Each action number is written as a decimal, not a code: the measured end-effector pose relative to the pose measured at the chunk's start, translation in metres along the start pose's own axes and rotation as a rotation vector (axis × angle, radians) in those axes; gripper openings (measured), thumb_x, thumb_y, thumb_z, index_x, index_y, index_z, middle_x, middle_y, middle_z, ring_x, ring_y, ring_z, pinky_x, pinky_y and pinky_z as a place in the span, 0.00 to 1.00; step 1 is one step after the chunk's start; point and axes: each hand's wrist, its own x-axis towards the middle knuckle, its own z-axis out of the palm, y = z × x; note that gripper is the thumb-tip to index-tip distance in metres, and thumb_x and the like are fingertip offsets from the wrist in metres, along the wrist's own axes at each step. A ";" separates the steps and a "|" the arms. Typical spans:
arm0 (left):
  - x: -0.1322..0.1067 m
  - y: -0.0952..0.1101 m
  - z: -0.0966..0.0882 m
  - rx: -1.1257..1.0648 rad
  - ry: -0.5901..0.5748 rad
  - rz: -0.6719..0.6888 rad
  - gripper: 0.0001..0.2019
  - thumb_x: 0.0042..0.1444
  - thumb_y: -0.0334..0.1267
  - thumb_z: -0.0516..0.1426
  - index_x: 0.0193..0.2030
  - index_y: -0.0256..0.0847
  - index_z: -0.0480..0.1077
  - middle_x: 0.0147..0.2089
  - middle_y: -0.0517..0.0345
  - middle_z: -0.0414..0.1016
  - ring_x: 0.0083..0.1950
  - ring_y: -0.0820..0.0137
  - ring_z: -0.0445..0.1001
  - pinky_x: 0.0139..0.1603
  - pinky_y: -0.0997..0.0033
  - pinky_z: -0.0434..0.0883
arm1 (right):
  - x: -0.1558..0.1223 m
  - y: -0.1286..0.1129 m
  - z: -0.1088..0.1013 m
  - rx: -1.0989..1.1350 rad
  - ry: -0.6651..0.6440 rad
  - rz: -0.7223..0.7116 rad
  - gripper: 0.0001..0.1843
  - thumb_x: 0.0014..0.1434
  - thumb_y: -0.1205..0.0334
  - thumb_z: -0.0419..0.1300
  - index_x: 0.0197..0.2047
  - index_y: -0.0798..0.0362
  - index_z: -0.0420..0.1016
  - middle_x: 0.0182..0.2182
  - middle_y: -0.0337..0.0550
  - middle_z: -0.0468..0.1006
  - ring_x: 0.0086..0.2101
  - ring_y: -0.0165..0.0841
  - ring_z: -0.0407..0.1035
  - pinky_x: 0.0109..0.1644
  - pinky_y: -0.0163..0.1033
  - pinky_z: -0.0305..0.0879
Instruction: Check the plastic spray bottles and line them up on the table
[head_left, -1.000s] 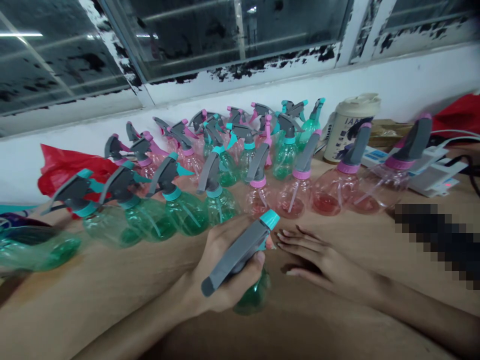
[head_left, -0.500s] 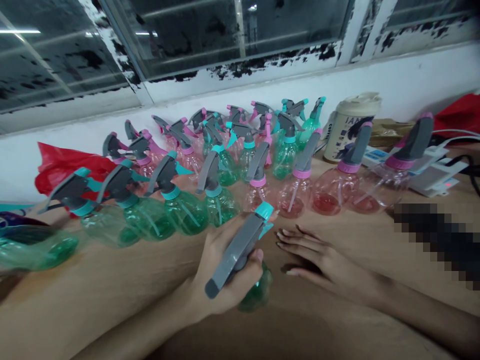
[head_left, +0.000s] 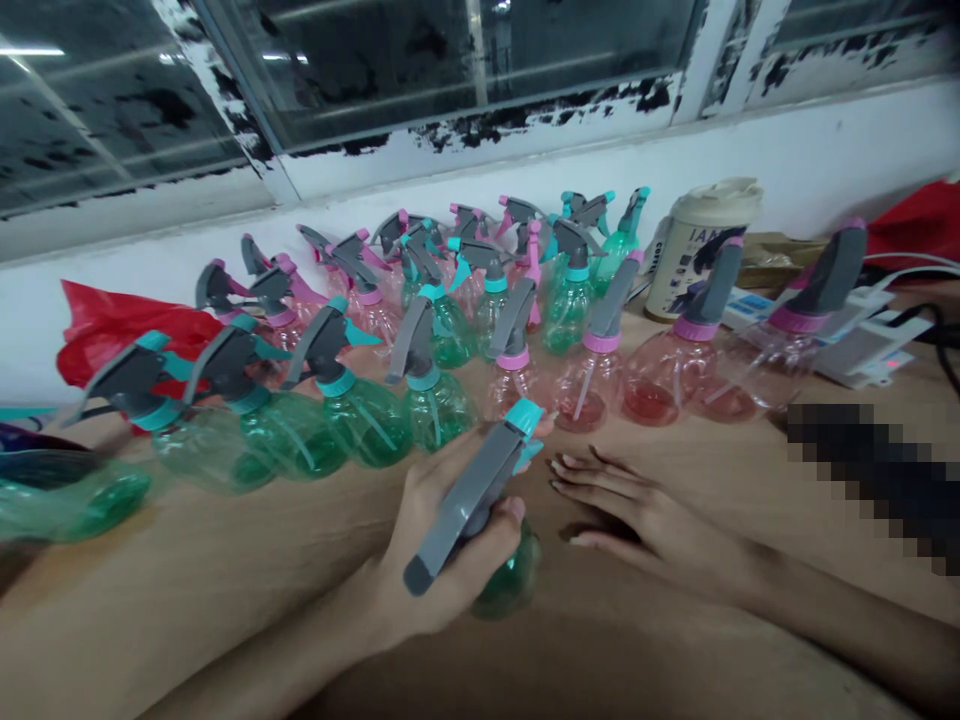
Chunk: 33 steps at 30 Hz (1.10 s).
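Note:
My left hand [head_left: 442,540] is wrapped round the neck of a green spray bottle [head_left: 514,575]. That bottle has a grey trigger head with a teal nozzle, which points away from me; my fingers hide much of its body. To the right, my right hand [head_left: 634,505] rests palm down on the wooden table [head_left: 300,610], fingers stretched out and holding nothing. Just beyond my hands stands a row of spray bottles: green ones with teal collars, such as this green bottle [head_left: 367,425], on the left, and pink ones, such as this pink bottle [head_left: 581,395], on the right.
More green and pink spray bottles crowd behind the front row, towards the white wall [head_left: 825,140]. A lidded coffee cup [head_left: 694,250] stands at the back right, near a white power strip [head_left: 862,350] with cables. A red plastic bag [head_left: 112,340] lies at the back left.
The view has shifted very slightly, so most things sit a little further left and higher. Both hands keep their places, the left one still round the green spray bottle.

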 end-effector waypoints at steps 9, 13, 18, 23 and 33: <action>0.002 -0.002 -0.005 -0.024 -0.084 0.036 0.06 0.51 0.32 0.51 0.35 0.45 0.66 0.28 0.62 0.66 0.26 0.70 0.66 0.30 0.69 0.69 | 0.001 -0.002 -0.002 0.028 0.014 -0.002 0.28 0.63 0.51 0.52 0.63 0.47 0.55 0.60 0.39 0.63 0.60 0.35 0.55 0.65 0.53 0.48; 0.004 -0.003 -0.007 -0.017 -0.082 0.081 0.12 0.51 0.31 0.50 0.41 0.46 0.68 0.27 0.63 0.66 0.26 0.70 0.67 0.29 0.69 0.70 | 0.001 0.000 -0.001 0.055 0.039 -0.004 0.28 0.61 0.51 0.54 0.63 0.46 0.56 0.60 0.41 0.64 0.59 0.37 0.57 0.65 0.53 0.49; 0.004 -0.003 -0.006 -0.042 -0.079 0.078 0.09 0.52 0.32 0.50 0.38 0.44 0.68 0.29 0.60 0.69 0.28 0.69 0.69 0.31 0.67 0.70 | 0.001 0.001 0.000 0.051 0.035 -0.017 0.29 0.62 0.52 0.54 0.64 0.45 0.54 0.60 0.41 0.64 0.59 0.37 0.56 0.65 0.54 0.48; 0.002 -0.004 -0.004 -0.047 -0.060 0.061 0.06 0.52 0.35 0.49 0.36 0.44 0.66 0.30 0.57 0.71 0.33 0.66 0.73 0.32 0.66 0.70 | 0.001 -0.002 -0.002 0.068 0.057 -0.010 0.28 0.61 0.53 0.54 0.63 0.45 0.56 0.59 0.41 0.64 0.59 0.37 0.57 0.64 0.53 0.50; 0.002 -0.005 -0.001 0.035 -0.025 0.094 0.16 0.53 0.33 0.50 0.49 0.41 0.66 0.27 0.61 0.65 0.27 0.69 0.67 0.32 0.68 0.71 | 0.001 -0.001 -0.002 0.035 0.013 -0.023 0.28 0.63 0.52 0.52 0.64 0.47 0.54 0.60 0.42 0.63 0.60 0.37 0.55 0.65 0.54 0.49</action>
